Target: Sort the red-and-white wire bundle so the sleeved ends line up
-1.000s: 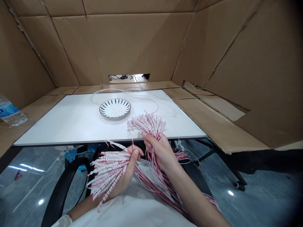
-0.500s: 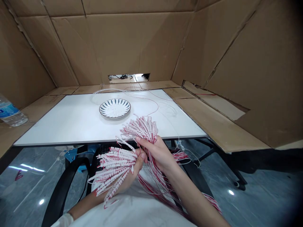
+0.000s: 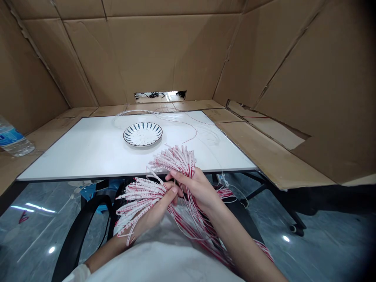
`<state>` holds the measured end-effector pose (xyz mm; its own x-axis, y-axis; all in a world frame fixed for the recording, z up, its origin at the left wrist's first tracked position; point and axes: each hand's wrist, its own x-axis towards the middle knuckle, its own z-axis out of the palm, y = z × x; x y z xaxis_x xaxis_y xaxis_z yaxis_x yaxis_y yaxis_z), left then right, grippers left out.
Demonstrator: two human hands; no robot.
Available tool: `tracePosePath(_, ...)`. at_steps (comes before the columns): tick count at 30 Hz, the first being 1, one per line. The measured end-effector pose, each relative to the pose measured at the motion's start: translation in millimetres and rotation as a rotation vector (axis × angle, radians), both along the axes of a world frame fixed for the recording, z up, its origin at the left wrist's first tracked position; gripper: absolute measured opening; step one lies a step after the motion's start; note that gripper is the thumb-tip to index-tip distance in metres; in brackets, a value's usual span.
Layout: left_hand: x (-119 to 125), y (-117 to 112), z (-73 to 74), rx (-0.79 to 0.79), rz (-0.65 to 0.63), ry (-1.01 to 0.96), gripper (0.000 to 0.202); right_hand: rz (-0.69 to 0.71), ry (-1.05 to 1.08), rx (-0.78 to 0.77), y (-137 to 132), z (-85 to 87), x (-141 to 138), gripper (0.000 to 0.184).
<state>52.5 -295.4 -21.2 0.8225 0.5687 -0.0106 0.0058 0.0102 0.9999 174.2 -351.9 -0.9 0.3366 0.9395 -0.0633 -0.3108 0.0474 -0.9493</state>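
Observation:
My left hand (image 3: pixel 152 211) and my right hand (image 3: pixel 190 188) meet low over my lap, just in front of the white board's near edge. Each grips a fanned bunch of white notched strips with red threads (image 3: pixel 141 199), (image 3: pixel 173 160). Long thin white-and-red strands (image 3: pixel 199 231) trail from my right hand down across my white shirt (image 3: pixel 164 262). The fingers of my two hands nearly touch, and they hide the middle of the bunches. A round white plate with a dark blue pattern (image 3: pixel 142 134) lies on the board beyond my hands, out of reach of the strips.
Thin clear and red wires (image 3: pixel 188 125) loop over the far part of the white board (image 3: pixel 88 156). Cardboard lines the walls and surrounds the board. A plastic water bottle (image 3: pixel 13 143) lies at far left. A black chair frame (image 3: pixel 79 223) stands below.
My hands have drawn closer together, and the left-hand bunch has swung up and inward. The right-hand bunch has dropped a little. The plate and the board have not moved.

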Motion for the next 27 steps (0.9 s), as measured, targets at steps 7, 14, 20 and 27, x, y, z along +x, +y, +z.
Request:
tracePosePath(7,-4.3,8.4,5.8,0.166,-0.082,0.068,0.031,-0.059,-0.04,0.095,0.3,2.0,2.5,0.027)
tracePosePath(14,-5.8,11.8,14.9,0.195,-0.214,0.148,0.034,0.041,-0.024,0.039,1.6,-3.4,-2.8,0.026)
tracePosePath(20,-3.9,14.9,12.2,0.136,-0.281,0.209,0.035,0.145,-0.018,0.007,0.6,-2.8,-5.2,0.028)
tracePosePath(27,-4.4,15.4,18.5,0.151,-0.284,0.192,0.034,0.211,-0.017,0.024,-0.7,-2.1,-1.2,0.029)
